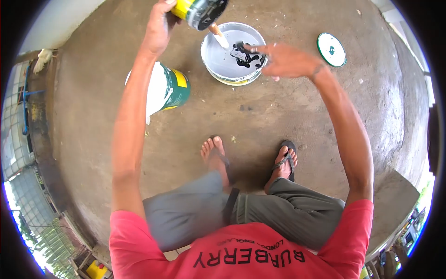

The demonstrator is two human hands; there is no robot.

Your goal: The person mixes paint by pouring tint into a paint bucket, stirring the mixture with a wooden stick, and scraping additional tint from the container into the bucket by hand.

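Note:
My left hand [160, 28] grips a small paint can [197, 11] with a yellow band and a dark, smeared end, tilted over a round white bucket [204, 58]. Pale grey paint [218, 63] fills the bucket, with streaks of black paint [246, 58] lying on its surface. A wooden-handled stirrer [218, 36], white with paint at its lower part, leans in it. My right hand [290, 60] is over the bucket's right rim with its index finger stretched out; black paint is at the fingertip. Nothing is held in it.
A green and yellow bucket [179, 90], its white face towards me, is on the concrete floor [209, 121] at left. A white lid with a green rim [331, 49] lies at right. My sandalled feet [283, 162] are below the buckets.

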